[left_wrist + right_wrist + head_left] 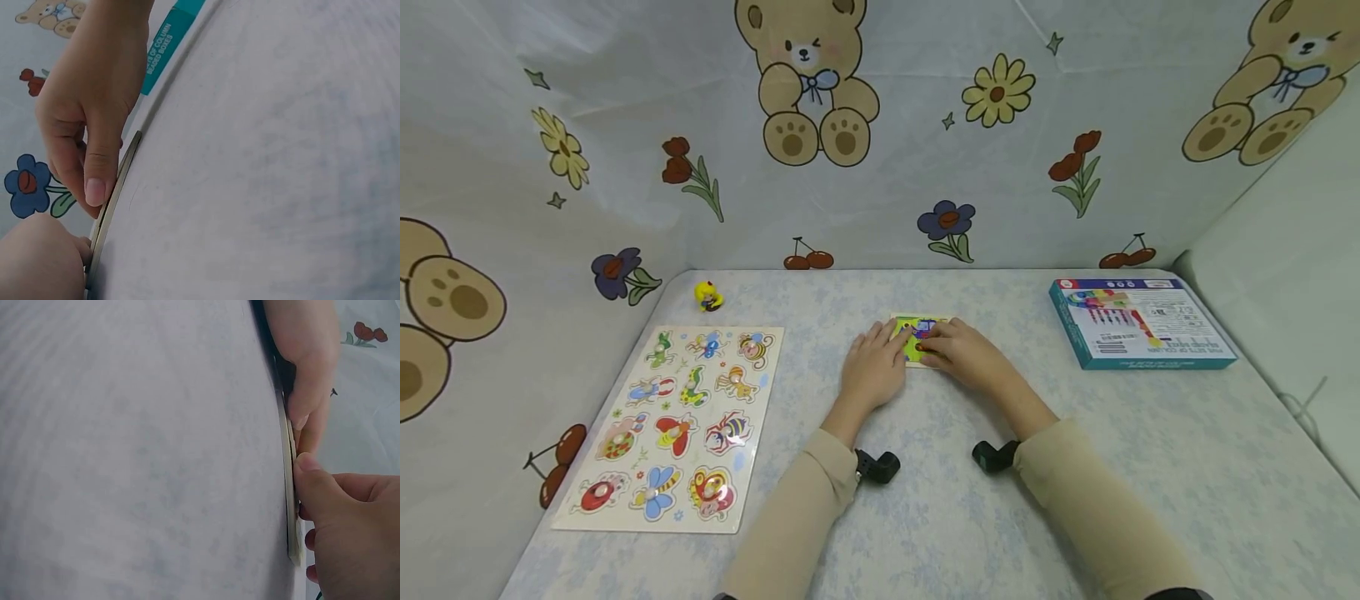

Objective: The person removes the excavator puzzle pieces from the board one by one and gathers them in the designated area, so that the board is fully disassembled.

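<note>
A small wooden picture board [912, 356], yellow-green with a purple vehicle picture, lies flat near the middle of the table. My left hand [874, 367] rests at its left side, fingers extended forward and index finger across the picture. From the right, my right hand [966, 354] presses on the board with bent fingers and thumb. Edge-on in the right wrist view, the board [289, 487] shows as a thin layered wooden strip, with the right thumb on top. In the left wrist view the right hand [94, 119] touches the board's upper face. Both hands hide part of the picture.
A large board of insect pictures [681, 425] lies on the left of the table. Behind it stands a small yellow figure [707, 296]. At the back right lies a teal-edged box [1142, 325]. A bear-patterned cloth [880, 200] hangs behind the table.
</note>
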`<state>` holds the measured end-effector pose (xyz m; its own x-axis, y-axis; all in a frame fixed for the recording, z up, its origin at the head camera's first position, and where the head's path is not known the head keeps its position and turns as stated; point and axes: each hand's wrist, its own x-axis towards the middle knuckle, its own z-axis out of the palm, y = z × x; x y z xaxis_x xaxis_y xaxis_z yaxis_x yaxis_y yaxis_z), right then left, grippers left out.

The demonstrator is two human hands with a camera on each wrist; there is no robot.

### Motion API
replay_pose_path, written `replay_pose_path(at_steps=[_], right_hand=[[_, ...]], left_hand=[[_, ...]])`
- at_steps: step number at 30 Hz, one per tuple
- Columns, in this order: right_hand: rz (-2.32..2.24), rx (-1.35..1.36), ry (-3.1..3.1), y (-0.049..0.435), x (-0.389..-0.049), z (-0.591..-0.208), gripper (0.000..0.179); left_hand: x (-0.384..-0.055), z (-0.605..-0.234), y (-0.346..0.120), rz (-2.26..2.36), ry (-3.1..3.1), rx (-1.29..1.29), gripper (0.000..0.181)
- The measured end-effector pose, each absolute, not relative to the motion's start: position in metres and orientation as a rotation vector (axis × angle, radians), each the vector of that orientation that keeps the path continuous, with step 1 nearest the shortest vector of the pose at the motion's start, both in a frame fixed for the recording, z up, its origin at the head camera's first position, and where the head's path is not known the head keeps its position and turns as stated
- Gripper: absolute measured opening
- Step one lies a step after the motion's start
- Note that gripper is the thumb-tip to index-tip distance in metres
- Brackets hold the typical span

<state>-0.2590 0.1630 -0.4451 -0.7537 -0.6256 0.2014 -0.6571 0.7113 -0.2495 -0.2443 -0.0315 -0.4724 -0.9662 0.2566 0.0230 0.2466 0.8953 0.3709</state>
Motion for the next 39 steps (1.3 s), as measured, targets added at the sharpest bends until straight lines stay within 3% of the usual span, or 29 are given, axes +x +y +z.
replay_pose_path(at_steps=[7,18,39], right_hand=[[0.427,1.067,-2.774,0.1634,-0.2575,-0.4457,0.027],[0.423,0.993,-2.83,0.1637,-0.2581,-0.449,0.037],[0.305,1.137,-2.678,0.1604,-0.2577,-0.4484,0.028]], left_hand=[[-0.2441,-0.4735,-0.0334,0.576,3.045,0.411,0.048],[-0.2424,-0.4753,-0.0356,0.595,3.053,0.426,0.048],[-0.242,-0.4794,-0.0358,0.651,3.082,0.4,0.049]])
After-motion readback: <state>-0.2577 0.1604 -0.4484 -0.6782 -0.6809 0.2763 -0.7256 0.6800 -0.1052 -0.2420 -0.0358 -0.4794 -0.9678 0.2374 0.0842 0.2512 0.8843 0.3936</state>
